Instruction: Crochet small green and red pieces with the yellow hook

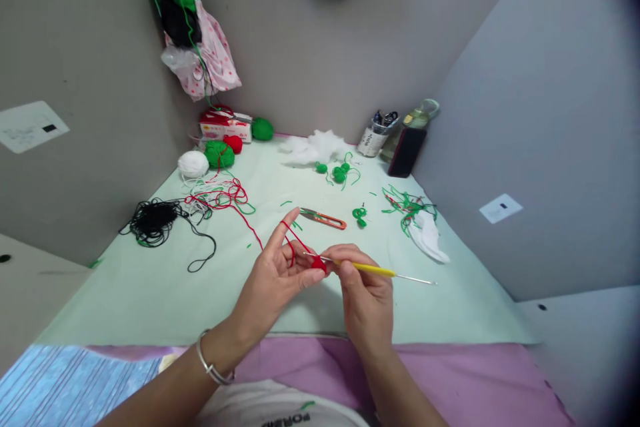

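My left hand [277,273] pinches a small red crochet piece [319,265] between thumb and fingers. Its index finger is raised, with red yarn [299,237] looped over it and running down to the piece. My right hand [367,300] grips a crochet hook [367,268] by its yellow handle. The hook's metal tip lies at the top of the red piece, close to the yarn; whether it has caught a loop is too small to tell. From the left hand, the yarn trails back to a red tangle [235,195] on the table.
Orange thread snips [324,218] lie just beyond my hands. Black yarn [153,221] and a white ball [193,164] are at left. White stuffing [317,147] and small green pieces [340,174] sit farther back. At right are yarn scraps [407,207], a phone [407,152] and a pen cup [374,137].
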Motion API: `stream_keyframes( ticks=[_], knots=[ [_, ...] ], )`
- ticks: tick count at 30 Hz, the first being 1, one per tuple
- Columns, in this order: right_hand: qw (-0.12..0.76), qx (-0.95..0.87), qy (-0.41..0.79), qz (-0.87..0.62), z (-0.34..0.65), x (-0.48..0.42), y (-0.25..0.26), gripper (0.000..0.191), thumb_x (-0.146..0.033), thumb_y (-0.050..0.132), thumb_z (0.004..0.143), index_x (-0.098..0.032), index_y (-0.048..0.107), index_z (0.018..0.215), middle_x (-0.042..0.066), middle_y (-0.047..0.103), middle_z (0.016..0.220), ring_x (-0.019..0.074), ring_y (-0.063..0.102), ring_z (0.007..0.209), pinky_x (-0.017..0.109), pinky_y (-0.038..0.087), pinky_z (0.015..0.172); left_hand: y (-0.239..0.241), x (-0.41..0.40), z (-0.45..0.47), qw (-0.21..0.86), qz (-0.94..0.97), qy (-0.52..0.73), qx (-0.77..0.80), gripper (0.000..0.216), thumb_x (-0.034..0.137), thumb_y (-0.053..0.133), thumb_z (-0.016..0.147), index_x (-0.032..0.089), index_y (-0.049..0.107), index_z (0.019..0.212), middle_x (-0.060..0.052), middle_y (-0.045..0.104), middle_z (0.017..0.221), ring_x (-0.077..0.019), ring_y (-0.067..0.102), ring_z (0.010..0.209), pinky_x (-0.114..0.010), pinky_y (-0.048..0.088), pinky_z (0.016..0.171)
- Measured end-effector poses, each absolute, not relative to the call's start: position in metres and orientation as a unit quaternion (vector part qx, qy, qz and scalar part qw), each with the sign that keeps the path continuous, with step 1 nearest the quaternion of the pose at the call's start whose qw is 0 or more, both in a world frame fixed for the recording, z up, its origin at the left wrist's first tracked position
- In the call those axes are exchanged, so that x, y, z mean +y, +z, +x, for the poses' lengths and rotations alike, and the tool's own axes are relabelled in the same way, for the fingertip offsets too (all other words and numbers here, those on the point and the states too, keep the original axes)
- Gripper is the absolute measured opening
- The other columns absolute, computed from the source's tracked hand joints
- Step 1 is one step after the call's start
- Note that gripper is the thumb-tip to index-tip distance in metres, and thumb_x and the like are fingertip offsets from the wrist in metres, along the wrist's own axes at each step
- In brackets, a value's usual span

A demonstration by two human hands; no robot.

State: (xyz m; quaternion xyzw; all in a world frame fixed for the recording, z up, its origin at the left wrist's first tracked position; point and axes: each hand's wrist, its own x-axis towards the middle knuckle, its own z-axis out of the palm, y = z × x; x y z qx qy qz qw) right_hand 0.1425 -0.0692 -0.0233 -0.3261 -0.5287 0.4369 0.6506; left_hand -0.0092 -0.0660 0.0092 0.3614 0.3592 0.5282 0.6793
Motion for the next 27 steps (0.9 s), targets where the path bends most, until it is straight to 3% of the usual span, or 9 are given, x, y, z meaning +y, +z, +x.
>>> stream_keyframes(
  ticks=[6,14,27],
  knots=[
    [0.639,-0.554,0.390,-0.365,0.1398,-0.0689,-0.0226,0.016,-0.029,0.069,0.099,-0.030,0.084,0.097,0.003,0.076,0.092,0.0180,0.067,0.091,0.029,0.054,0.080,0.0063,-0.0660,-0.0050,0.663,0.370,0.533,0.374,0.120,0.022,0.090,0.074,0.021,0.017,0.169,0.003,0.066,0.082,-0.0140,0.062,0.077,-0.030,0.051,0.081],
    [0.655,-0.482,0.448,-0.372,0.1381,-0.0674,-0.0281,0.014,-0.039,0.075,0.093,-0.027,0.084,0.093,0.004,0.074,0.090,0.0193,0.067,0.087,0.032,0.054,0.078,0.0068,-0.0662,-0.0057,0.673,0.365,0.529,0.366,0.115,0.024,0.090,0.076,0.022,0.022,0.168,0.005,0.062,0.080,-0.0125,0.059,0.075,-0.028,0.048,0.077],
    [0.662,-0.494,0.412,-0.386,0.1383,-0.0639,-0.0258,0.014,-0.037,0.074,0.094,-0.027,0.083,0.096,0.005,0.076,0.092,0.0199,0.068,0.088,0.032,0.054,0.079,0.0080,-0.0624,-0.0078,0.714,0.335,0.512,0.342,0.109,0.021,0.093,0.071,0.015,0.035,0.163,0.006,0.060,0.074,-0.0104,0.054,0.068,-0.026,0.045,0.070]
  ],
)
